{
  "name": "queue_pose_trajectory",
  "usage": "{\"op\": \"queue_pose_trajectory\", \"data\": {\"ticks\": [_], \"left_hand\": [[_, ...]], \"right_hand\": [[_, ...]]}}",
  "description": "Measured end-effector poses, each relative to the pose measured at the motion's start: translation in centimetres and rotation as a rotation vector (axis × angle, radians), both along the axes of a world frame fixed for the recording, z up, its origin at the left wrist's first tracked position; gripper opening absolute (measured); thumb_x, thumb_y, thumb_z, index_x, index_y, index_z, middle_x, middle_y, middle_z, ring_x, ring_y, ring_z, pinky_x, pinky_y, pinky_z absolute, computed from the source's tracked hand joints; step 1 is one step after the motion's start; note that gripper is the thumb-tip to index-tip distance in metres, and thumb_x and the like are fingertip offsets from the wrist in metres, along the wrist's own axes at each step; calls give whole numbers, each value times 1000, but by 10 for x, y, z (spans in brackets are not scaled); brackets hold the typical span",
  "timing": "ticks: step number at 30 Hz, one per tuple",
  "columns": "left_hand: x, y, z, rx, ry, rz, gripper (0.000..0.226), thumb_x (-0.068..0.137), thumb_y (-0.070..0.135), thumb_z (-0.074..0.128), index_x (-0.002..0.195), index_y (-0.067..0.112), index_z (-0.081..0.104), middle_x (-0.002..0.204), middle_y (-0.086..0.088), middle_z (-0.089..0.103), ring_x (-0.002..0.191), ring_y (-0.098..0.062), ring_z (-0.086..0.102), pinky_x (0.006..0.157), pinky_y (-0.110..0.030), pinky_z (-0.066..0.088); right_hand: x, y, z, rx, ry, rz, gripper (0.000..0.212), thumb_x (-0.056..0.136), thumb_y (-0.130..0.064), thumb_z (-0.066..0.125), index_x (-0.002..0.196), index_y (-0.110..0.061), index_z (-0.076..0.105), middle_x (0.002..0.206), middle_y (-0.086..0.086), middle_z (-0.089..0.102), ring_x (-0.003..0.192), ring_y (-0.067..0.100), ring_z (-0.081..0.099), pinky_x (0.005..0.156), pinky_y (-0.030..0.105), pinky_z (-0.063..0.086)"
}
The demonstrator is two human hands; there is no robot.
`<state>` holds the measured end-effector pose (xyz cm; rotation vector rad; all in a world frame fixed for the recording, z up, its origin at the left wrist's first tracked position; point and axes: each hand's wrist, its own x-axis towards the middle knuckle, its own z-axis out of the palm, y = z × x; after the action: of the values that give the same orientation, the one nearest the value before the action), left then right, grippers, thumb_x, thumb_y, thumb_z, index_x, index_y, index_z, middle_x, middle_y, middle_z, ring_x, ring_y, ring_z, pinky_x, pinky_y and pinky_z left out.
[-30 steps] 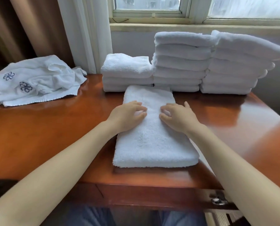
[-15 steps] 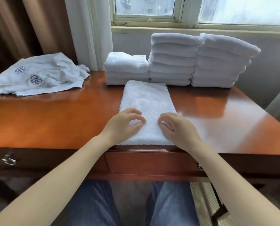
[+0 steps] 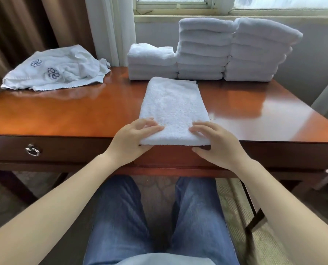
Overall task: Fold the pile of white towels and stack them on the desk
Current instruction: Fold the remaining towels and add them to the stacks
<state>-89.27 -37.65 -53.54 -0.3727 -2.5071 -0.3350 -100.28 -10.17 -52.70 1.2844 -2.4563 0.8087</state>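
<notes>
Seen from the head, the left hand (image 3: 132, 138) and the right hand (image 3: 216, 142) each hold the near end of the folded towel (image 3: 173, 109) in a pinching grip, fingers curled over the top and thumb under the edge, one at each near corner. The towel lies lengthwise on the glossy wooden counter (image 3: 64, 115), its near end at the front edge and its far end close to three stacks of folded towels (image 3: 203, 48) under the window (image 3: 178, 2). A rumpled pile of white towels (image 3: 58, 67) lies at the far left before a brown curtain (image 3: 16, 25).
</notes>
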Motion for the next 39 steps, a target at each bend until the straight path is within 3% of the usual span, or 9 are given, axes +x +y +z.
{"op": "queue_pose_trajectory", "data": {"ticks": [4, 8, 14, 18, 23, 29, 32, 35, 39], "left_hand": [[12, -6, 2, 75, 1, -38, 42, 85, 4, 74, 125, 18, 69, 131, 2, 64, 128, -16, 56, 103, -32, 49], [10, -10, 20, 279, 4, -9, 27, 88, 22, 74, 114, 23, 70, 105, 18, 70, 92, -5, 67, 74, -21, 53], [-16, -9, 50, 624, 66, 15, 27, 86, 50, 70, 103, 29, 68, 95, 20, 69, 85, -6, 65, 70, -17, 49], [-43, -13, 70, 745, 86, 15, 16, 85, 42, 73, 96, 34, 66, 91, 19, 69, 83, -4, 64, 70, -20, 49], [-81, -23, 92, 872, 67, 42, 12, 87, 37, 71, 95, 32, 64, 91, 15, 70, 83, 0, 64, 68, -16, 48], [-138, -42, 107, 916, 47, 172, 37, 89, 41, 70, 96, 5, 63, 95, -17, 69, 80, -15, 59, 74, -45, 52], [-165, -55, 112, 943, -12, 186, 55, 87, 50, 69, 98, -4, 60, 88, -11, 61, 79, -19, 54, 78, -55, 51], [-192, -68, 112, 963, -55, 206, 59, 84, 52, 68, 97, -5, 61, 85, -7, 55, 77, -18, 51, 71, -49, 48], [-225, -85, 103, 999, -149, 244, 48, 89, 44, 69, 84, -3, 58, 75, -3, 51, 66, -11, 47, 60, -29, 40]], "right_hand": [[-3, 9, 6, -94, -19, 24, 41, 78, 4, 71, 112, -18, 74, 118, -4, 71, 112, 18, 66, 91, 43, 55], [-12, 8, 21, -232, -147, 14, 23, 81, -6, 76, 98, -20, 73, 89, -7, 72, 80, 19, 66, 71, 43, 54], [-25, -12, 52, -527, -380, 90, 28, 86, -3, 73, 91, -28, 62, 73, -20, 65, 64, -2, 56, 61, 12, 42], [-46, -31, 68, -617, -481, 73, 11, 91, -5, 67, 100, -6, 61, 82, 18, 64, 74, 17, 55, 67, 33, 43], [-79, -53, 82, -690, -562, 38, 14, 96, -11, 63, 104, -1, 58, 90, 5, 62, 80, 12, 56, 71, 25, 46], [-132, -82, 90, -755, -745, -21, 6, 97, -19, 61, 102, -17, 60, 105, 8, 67, 95, 21, 64, 91, 48, 52], [-158, -95, 90, -750, -814, -75, 9, 97, -20, 62, 104, -14, 61, 103, 4, 69, 89, 15, 67, 81, 38, 56], [-180, -105, 89, -726, -844, -115, 16, 97, -23, 62, 107, -10, 61, 101, 3, 68, 85, 14, 66, 74, 30, 55], [-205, -119, 85, -683, -874, -159, 28, 98, -26, 60, 114, -3, 59, 103, 8, 66, 88, 19, 64, 82, 41, 55]]}}
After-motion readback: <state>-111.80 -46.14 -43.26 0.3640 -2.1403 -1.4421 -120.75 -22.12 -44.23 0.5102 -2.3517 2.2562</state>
